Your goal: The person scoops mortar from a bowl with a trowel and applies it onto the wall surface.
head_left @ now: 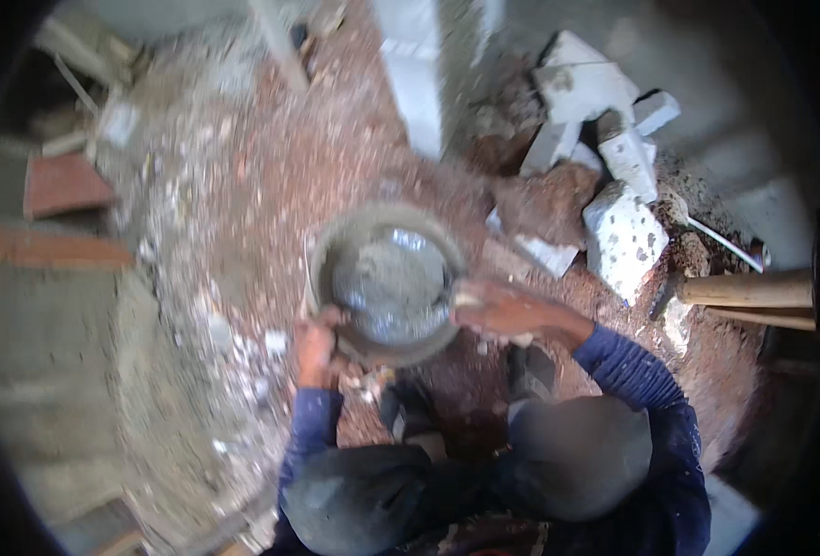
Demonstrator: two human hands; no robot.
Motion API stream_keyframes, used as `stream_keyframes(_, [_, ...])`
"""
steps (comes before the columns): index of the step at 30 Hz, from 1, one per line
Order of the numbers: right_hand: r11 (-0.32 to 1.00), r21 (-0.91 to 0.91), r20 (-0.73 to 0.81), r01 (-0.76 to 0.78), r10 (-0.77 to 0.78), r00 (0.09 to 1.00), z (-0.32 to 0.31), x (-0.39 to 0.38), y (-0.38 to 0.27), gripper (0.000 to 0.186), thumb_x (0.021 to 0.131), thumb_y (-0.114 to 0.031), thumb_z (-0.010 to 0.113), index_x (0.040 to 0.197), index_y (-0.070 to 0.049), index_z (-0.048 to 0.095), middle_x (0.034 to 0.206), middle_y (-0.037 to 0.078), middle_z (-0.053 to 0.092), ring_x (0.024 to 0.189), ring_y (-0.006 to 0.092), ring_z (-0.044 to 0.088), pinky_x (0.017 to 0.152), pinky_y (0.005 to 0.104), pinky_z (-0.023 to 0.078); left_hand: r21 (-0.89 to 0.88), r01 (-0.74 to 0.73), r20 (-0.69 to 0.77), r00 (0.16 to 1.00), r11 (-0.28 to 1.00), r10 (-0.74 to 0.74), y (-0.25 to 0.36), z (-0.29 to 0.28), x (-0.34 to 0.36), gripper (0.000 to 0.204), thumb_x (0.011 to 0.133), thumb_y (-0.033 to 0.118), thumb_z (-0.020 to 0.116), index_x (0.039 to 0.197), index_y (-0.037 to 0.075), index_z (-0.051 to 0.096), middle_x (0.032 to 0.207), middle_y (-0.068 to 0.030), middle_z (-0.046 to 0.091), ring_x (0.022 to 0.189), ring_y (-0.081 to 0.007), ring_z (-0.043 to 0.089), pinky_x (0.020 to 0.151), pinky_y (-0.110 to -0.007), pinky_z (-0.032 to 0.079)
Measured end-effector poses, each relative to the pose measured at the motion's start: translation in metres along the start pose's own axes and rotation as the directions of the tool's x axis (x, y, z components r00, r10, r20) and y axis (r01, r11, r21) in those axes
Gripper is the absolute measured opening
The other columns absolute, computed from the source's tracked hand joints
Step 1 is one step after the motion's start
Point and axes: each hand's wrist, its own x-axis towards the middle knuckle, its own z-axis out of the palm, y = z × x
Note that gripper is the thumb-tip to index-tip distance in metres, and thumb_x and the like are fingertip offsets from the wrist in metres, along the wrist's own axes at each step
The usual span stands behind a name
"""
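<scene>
A round bucket (373,217), its rim crusted grey, is in front of my knees over the reddish dirt ground. Inside it sits a wet, shiny grey mass that looks like mortar (393,278). My left hand (315,347) grips the near left side of the rim, fingers closed over the edge. On the right side, my right hand (501,309) is closed on the rim too, its thumb side toward the inside. The undersides of both grips are hidden, and I cannot tell whether the bucket touches the ground.
White broken blocks (625,236) and slabs are heaped at the right. Beyond them lies a thin white stick (727,244), with wooden poles (748,289) nearer. A white post (415,83) stands ahead. At left are a reddish board (65,183), an orange-brown beam (49,248) and scattered rubble.
</scene>
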Motion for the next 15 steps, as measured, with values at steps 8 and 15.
stream_keyframes(8, [0.303,0.859,-0.149,0.413,-0.624,0.767,-0.067,-0.077,0.014,0.032,0.095,-0.014,0.050,0.123,-0.002,0.045,0.078,0.004,0.050,0.057,0.0100,0.047,0.043,0.0229,0.039,-0.175,0.189,0.167,0.973,0.966,-0.160,-0.030,-0.017,0.044,0.017,0.080,0.003,0.053,0.092,0.000,0.064,0.086,-0.0120,0.066,0.078,-0.0258,0.064,0.073,-0.041,0.055])
stream_keyframes(15, [-0.164,0.140,-0.908,0.976,-0.415,0.060,-0.155,-0.113,-0.066,0.051,0.093,-0.016,0.061,0.133,-0.010,0.030,0.081,0.005,0.052,0.053,0.0096,0.051,0.037,0.0228,0.041,0.270,0.086,0.139,0.982,0.959,-0.127,0.017,0.006,0.021,0.024,0.085,0.014,0.059,0.105,0.002,0.066,0.098,-0.0064,0.068,0.090,-0.0195,0.064,0.083,-0.034,0.052])
